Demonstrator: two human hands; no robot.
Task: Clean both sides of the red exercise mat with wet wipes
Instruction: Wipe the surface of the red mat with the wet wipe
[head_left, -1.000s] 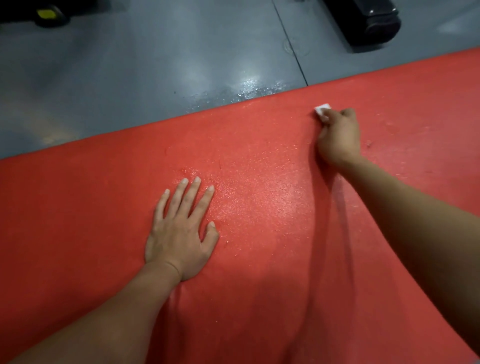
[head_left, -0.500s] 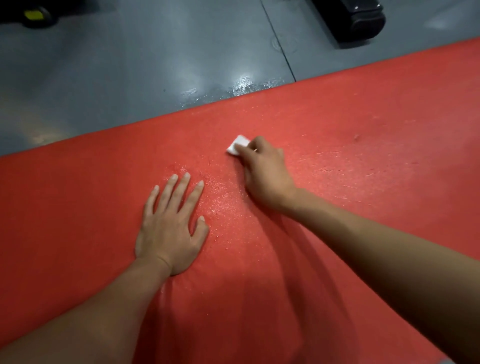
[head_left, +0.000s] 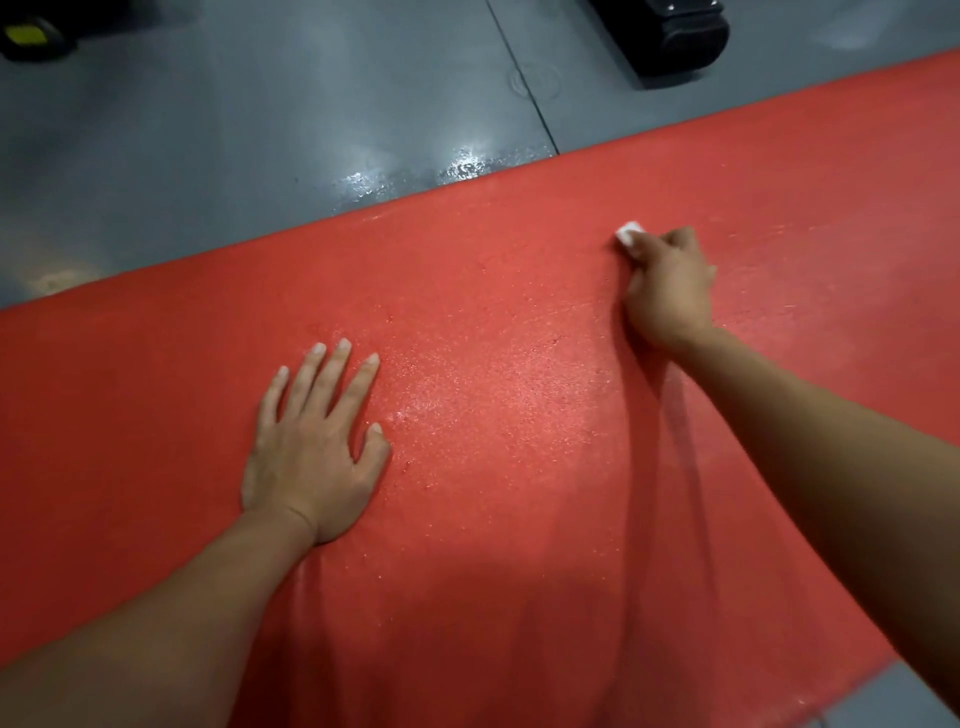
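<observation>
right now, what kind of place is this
Probably a gym or workout room: a red exercise mat lies on a glossy grey floor, with the black base of some equipment beyond the mat's far edge.

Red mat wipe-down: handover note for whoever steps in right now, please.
Left hand: flat, fingers spread, pressing the red mat to hold it down.
Right hand: fingers curled round a white wet wipe, pressing it on the mat near the far edge.
Mat lies flat on the grey floor; the upper face glistens wet between the hands, and the floor by the far edge shows wet marks.
Done: part of this face looks wiped.
Left: the rest of this face as far as it looks dry, then flip and wipe the other side.
</observation>
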